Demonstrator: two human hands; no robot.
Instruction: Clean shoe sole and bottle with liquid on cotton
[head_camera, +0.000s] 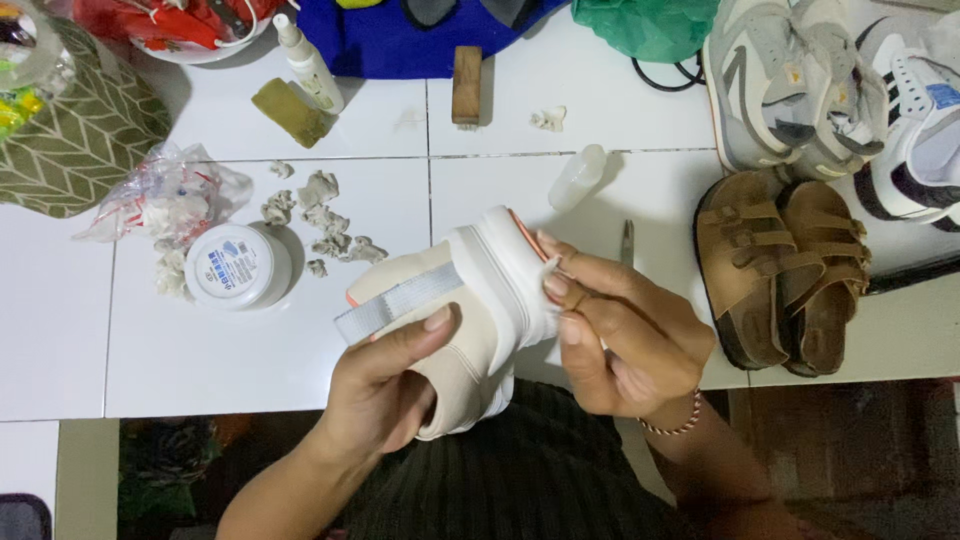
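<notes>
Between the left hand (385, 385) and right hand (625, 340), a cream shoe (470, 300) is gripped.

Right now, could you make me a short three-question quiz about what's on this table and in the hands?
1. True or false: the left hand grips the cream shoe.
2. What does the right hand press on the shoe's white sole? A) a wooden brush B) a small white wipe C) a spray bottle
3. What footwear lies right of the right hand?

Key
1. True.
2. B, a small white wipe.
3. A pair of brown sandals.
</notes>
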